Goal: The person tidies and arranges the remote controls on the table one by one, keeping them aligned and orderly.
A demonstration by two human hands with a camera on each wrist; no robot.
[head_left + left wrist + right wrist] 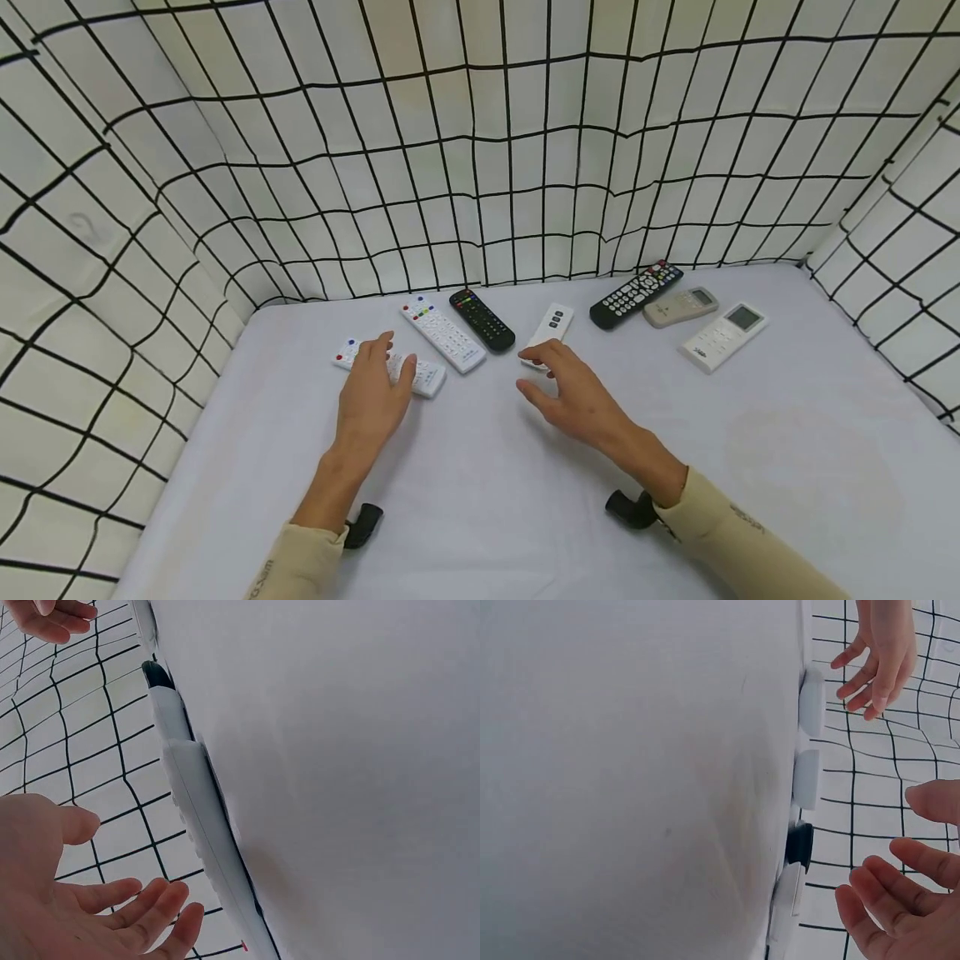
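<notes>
My left hand (372, 404) hovers over a white remote control (429, 381) with coloured buttons, hiding its middle. In the left wrist view that hand's fingers (154, 907) are loosely bent, and a gap separates them from the remote. My right hand (581, 400) hangs over the near end of a small white remote control (557, 318) with a few dark buttons. Its thumb and fingers stand apart with nothing between them, as the right wrist view also shows. Between the hands lie another white remote control (450, 337) and a slim black remote control (483, 321).
Farther right lie a long black remote control (636, 295), a beige remote (680, 307) with a small screen and a white air-conditioner remote (723, 337). All rest on a white-covered table (480, 492). White walls with black grid netting (495, 167) enclose its back and sides.
</notes>
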